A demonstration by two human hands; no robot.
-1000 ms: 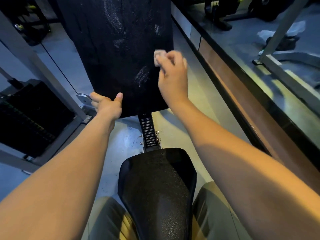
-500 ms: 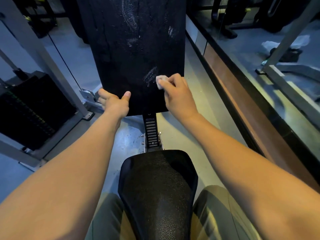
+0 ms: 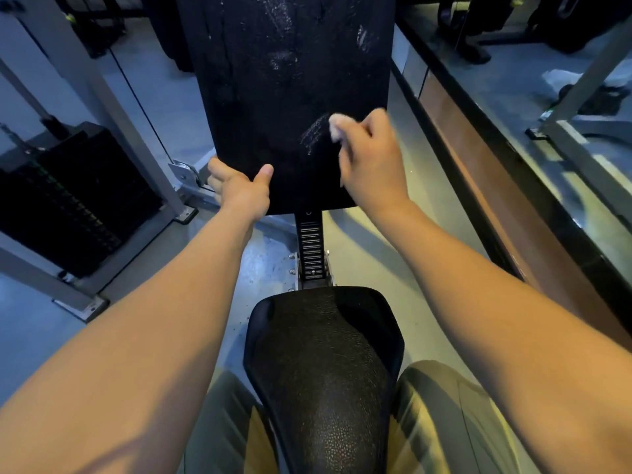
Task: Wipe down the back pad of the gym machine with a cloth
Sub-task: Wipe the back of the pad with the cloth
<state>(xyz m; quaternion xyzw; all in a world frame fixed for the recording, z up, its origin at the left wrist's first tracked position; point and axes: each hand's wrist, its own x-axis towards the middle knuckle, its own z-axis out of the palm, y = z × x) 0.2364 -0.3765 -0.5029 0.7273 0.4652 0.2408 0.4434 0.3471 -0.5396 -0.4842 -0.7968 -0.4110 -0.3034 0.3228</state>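
Wiping's been moved down the back pad (image 3: pixel 273 107): the cloth (image 3: pixel 337 127), pinched in the curled fingers of the right hand (image 3: pixel 371 162), is pressed at the pad's lower right. Pad's lower-left corner is gripped by the left hand (image 3: pixel 239 191). Smears (image 3: pixel 281 59) higher up are left unwiped tbh.

Bare floor (image 3: pixel 178 107) flanks the back pad (image 3: pixel 273 97); frame post (image 3: pixel 116 114) stands left, low ledge (image 3: pixel 478 186) right.

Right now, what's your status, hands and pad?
Right hand presses cloth against back pad. Left hand grips pad's lower edge. Nothing in the way.
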